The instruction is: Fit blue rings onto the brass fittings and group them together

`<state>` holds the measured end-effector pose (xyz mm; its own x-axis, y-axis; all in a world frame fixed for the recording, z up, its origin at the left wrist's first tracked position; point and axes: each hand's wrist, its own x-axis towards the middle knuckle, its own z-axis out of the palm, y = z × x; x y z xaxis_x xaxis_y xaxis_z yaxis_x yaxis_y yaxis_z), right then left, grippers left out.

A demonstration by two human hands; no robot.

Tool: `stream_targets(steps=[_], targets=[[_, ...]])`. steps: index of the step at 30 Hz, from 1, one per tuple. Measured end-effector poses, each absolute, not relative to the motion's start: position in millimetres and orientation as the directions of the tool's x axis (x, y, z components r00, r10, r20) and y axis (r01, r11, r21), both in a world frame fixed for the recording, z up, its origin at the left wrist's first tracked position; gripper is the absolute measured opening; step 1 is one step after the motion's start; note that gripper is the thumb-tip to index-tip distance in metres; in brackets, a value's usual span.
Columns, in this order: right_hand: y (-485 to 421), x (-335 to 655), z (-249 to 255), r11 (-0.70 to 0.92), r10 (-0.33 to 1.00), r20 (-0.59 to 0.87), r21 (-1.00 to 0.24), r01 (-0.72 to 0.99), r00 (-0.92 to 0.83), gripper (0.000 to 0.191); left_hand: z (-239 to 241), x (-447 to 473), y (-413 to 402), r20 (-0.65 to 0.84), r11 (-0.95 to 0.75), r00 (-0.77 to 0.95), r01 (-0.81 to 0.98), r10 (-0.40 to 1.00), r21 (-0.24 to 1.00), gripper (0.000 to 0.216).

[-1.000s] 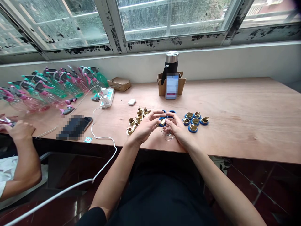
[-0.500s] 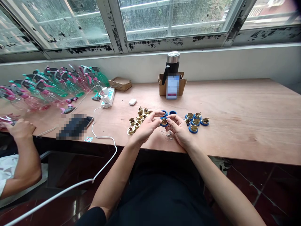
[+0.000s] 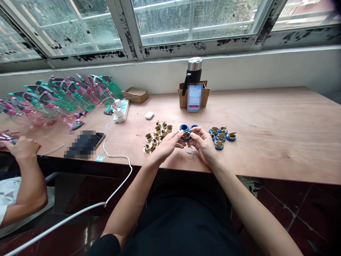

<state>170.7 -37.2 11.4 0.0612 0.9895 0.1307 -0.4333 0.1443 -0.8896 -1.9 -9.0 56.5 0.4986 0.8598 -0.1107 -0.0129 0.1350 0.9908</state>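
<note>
My left hand (image 3: 166,146) and my right hand (image 3: 204,145) meet at the middle of a plywood table (image 3: 266,142). Fingertips of both press on a blue ring with a brass insert (image 3: 186,135). Just behind it lie a blue ring (image 3: 184,127) and a second blue ring (image 3: 194,126). Next to my left hand is a heap of small brass pieces (image 3: 157,136). Beyond my right hand sit several blue-and-brass assembled rings (image 3: 221,138). Thin wire loops (image 3: 190,153) lie under my fingers' front.
A co-worker's hand (image 3: 23,148) rests at the left edge, near pink and green spray bottles (image 3: 48,101). A phone (image 3: 84,144), white cable (image 3: 117,156), power strip (image 3: 122,110), white earbud case (image 3: 149,115) and cardboard box with a black flask (image 3: 194,74) share the table.
My hands have parted slightly, and the ring between them has shifted a little up the picture. More of the blue rings behind now shows.
</note>
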Motion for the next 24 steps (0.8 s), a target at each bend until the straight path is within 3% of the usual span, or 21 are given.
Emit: stream_targets(steps=[12,24], targets=[[-42.9,170.6,9.3,0.05,0.994,0.084,-0.918,-0.394,-0.069,0.029,58.3,-1.1,-10.9,-0.099,0.064,0.536,0.083,0.838,0.994,0.042],[-40.1,170.0,3.7,0.258,0.964,0.267,-0.928,-0.267,0.002,0.034,57.2,-0.8,-7.3,-0.131,0.11,0.546,0.071,0.828,0.991,0.052]])
